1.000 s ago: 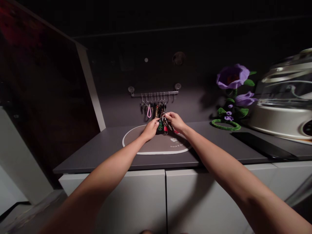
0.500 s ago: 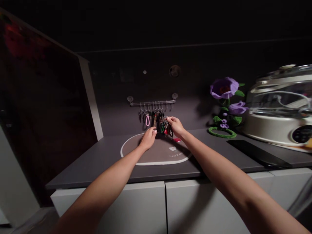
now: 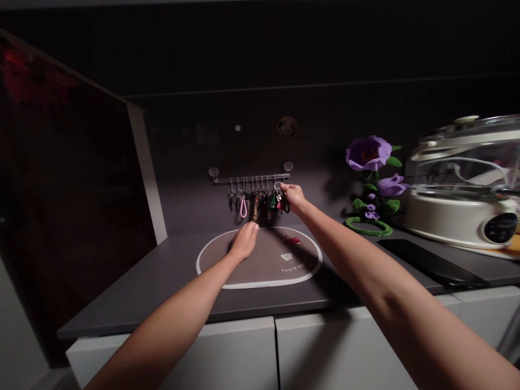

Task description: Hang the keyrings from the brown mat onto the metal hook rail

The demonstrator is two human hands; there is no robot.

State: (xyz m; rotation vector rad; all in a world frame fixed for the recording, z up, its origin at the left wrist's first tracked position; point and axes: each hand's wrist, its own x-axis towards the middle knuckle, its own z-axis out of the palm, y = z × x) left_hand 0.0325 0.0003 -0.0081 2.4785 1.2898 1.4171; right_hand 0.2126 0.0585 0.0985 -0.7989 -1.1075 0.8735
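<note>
My right hand (image 3: 293, 197) pinches a metal key ring (image 3: 278, 186) just below the right end of a clear hook rail (image 3: 252, 179). Keys and charms (image 3: 279, 200) dangle from that ring, partly behind the fingers. Lower and to the left, my left hand (image 3: 244, 241) is closed above the brown mat (image 3: 227, 265); whatever its fingers may hold is hidden. Just above its fingertips hangs a brown strap (image 3: 255, 208) with lettering. More key bunches and a pink loop (image 3: 243, 207) hang from the rail's hooks.
A small red item (image 3: 293, 240) lies on the mat. To the right stand a purple flower ornament (image 3: 369, 154) with a green ring base, a black flat slab (image 3: 426, 261) and a white appliance (image 3: 447, 214) with a clear cover. The counter's front edge runs above white cabinet doors (image 3: 317, 352).
My right hand has raised the key ring toward the rail. My left hand has dropped slightly away from the hanging keys. The view has shifted a little, and the red item shows more fully.
</note>
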